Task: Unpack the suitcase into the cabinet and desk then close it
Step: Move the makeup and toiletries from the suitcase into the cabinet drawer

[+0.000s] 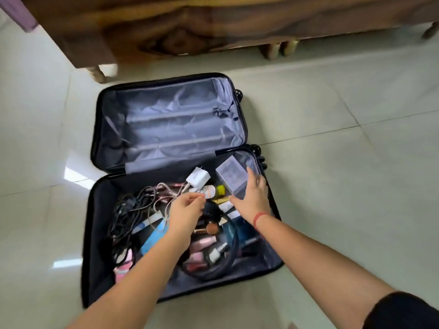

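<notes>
A dark suitcase (95, 233) lies open on the floor, its far half with grey lining (171, 122) holding nothing. The near half is full of small items: tangled black cables (128, 210), a white charger (198, 178), cosmetics bottles (202, 250) and a clear plastic box (231, 176). My left hand (186, 210) pinches a small white tube (206, 192) near the charger. My right hand (251, 198) reaches over the clear box, thumb and fingers spread around its near end.
A wooden piece of furniture (190, 27) on short legs stands just beyond the suitcase. Pale glossy floor tiles (344, 162) surround the case on all sides. A purple cloth edge (21, 13) hangs at the top left.
</notes>
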